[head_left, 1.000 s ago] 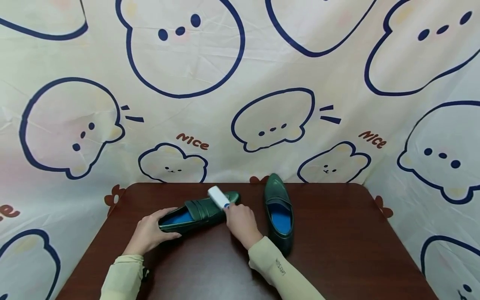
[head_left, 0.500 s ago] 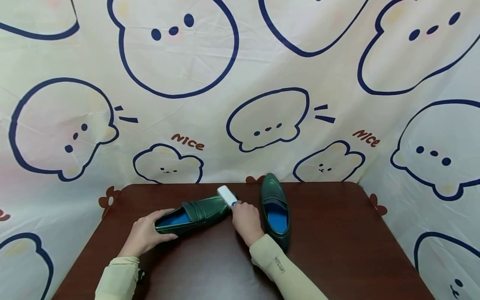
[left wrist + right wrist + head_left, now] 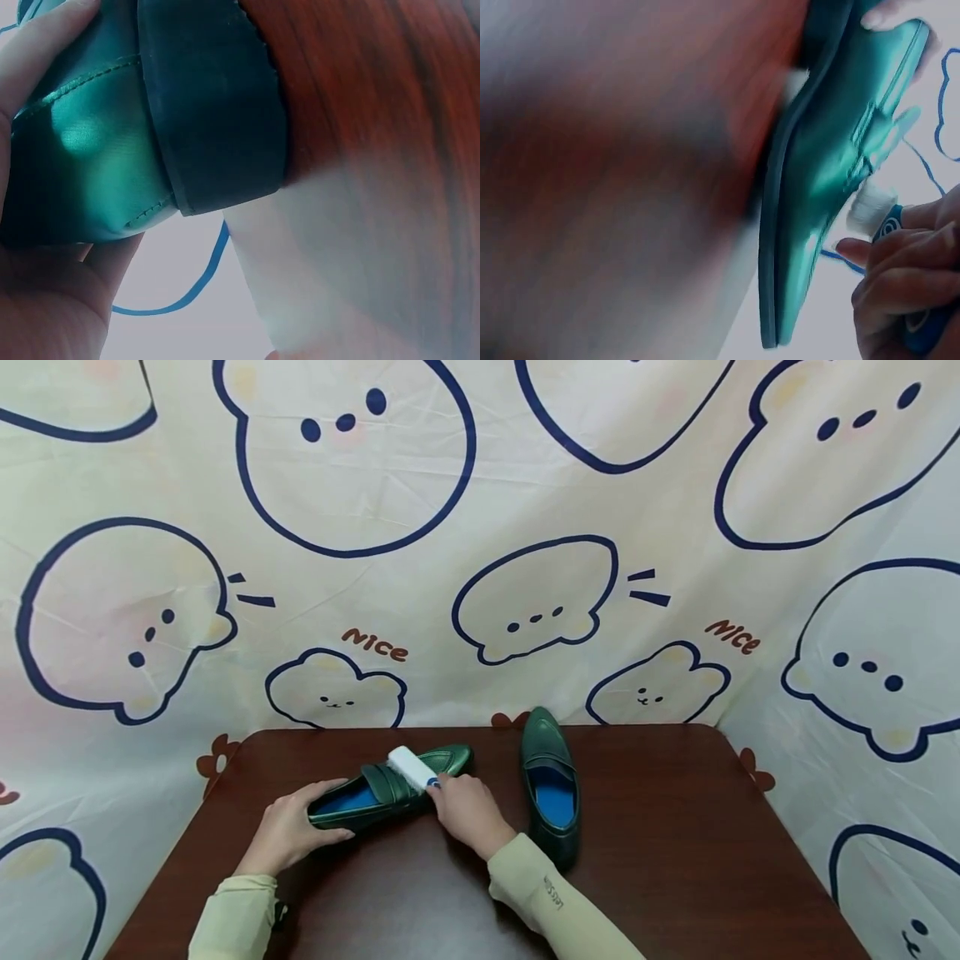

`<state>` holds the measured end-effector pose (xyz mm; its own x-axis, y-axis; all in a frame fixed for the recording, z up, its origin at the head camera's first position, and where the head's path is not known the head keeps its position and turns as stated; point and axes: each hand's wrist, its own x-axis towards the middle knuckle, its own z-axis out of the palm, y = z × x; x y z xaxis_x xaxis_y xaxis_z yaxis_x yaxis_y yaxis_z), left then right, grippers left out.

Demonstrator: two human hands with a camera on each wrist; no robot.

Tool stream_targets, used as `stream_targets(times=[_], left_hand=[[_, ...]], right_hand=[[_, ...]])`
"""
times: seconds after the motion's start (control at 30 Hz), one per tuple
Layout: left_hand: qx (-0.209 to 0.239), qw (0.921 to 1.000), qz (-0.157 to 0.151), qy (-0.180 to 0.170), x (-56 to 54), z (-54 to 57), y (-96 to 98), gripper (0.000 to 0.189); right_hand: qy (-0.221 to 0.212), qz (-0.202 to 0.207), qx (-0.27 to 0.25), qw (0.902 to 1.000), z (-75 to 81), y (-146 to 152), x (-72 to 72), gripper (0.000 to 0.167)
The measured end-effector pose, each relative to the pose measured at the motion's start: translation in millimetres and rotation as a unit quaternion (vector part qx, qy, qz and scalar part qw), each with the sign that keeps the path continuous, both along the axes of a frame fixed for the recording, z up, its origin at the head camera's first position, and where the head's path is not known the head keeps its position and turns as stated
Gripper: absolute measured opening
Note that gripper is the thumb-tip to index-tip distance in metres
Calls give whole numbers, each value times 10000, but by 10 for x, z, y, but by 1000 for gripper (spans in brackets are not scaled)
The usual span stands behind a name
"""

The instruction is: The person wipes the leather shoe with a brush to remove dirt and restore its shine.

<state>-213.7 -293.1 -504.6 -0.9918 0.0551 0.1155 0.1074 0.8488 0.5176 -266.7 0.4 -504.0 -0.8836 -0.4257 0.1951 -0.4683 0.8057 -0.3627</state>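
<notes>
My left hand [image 3: 288,827] holds a green loafer [image 3: 446,762] by its heel, thumb on the near side and fingers on the far side. The blue insole shows, and the toe points to the back right. In the left wrist view the heel of the loafer [image 3: 105,157] fills the upper left. My right hand [image 3: 472,810] grips a brush [image 3: 411,768] with a white head and blue handle. The right wrist view shows white bristles of the brush [image 3: 871,208] against the upper, just ahead of the strap. My right fingers [image 3: 907,292] are curled round the handle.
A second green loafer [image 3: 551,777] stands to the right of my right hand, toe toward the back edge. Both are on a dark brown wooden table [image 3: 690,843]. A pale curtain [image 3: 420,602] with cartoon outlines hangs behind the table.
My right hand first carried the brush toward the loafer's toe, then back left to the strap. The left hand keeps its hold on the heel. The head view shifted slightly.
</notes>
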Motion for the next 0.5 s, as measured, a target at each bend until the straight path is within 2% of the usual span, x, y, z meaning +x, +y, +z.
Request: stream_targets(times=[0.07, 0.13, 0.23, 0.37, 0.5], left_hand=[[2, 10000, -9, 8, -6, 5, 3, 82], [-3, 10000, -21, 17, -9, 8, 5, 82], [-13, 10000, -31, 28, -6, 7, 3, 81], [-2, 10000, -37, 24, 3, -3, 0, 81], [-11, 10000, -38, 35, 10, -6, 2, 81]], right_hand=[[-94, 85, -59, 9999, -9, -26, -6, 32], [-60, -48, 1, 10000, -23, -8, -29, 29], [245, -445, 274, 9983, -47, 68, -80, 27], [812, -1125, 642, 9882, -45, 179, -124, 30], [958, -1450, 520, 9834, -28, 238, -139, 31]])
